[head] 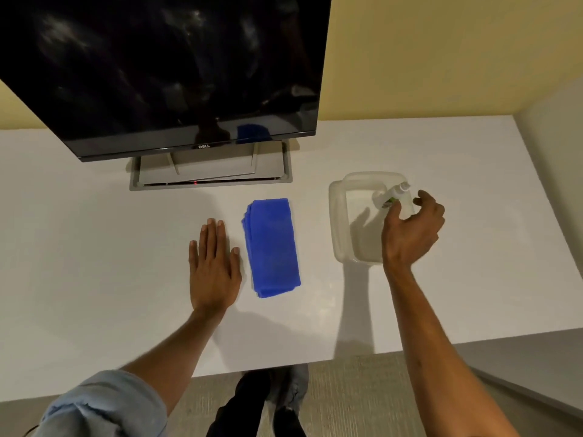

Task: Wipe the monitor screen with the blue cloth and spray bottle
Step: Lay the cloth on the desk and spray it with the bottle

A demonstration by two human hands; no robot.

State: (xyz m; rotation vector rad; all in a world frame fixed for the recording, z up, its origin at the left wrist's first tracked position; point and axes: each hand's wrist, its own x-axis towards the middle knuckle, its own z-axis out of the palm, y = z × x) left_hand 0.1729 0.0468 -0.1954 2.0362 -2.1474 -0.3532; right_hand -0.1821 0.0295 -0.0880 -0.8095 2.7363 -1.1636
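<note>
Right hand at spray bottle, left hand flat

The monitor is standing upright, its dark screen showing pale smears. The blue cloth is lying flat, folded into an oblong, just in front of the monitor's base. The spray bottle, white-topped and translucent, is standing to the monitor's front right, the right hand curling round it.

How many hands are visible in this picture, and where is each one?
2. The left hand lies flat on the white table, left of the blue cloth. The right hand reaches the spray bottle in the clear container; grip unclear.
</note>
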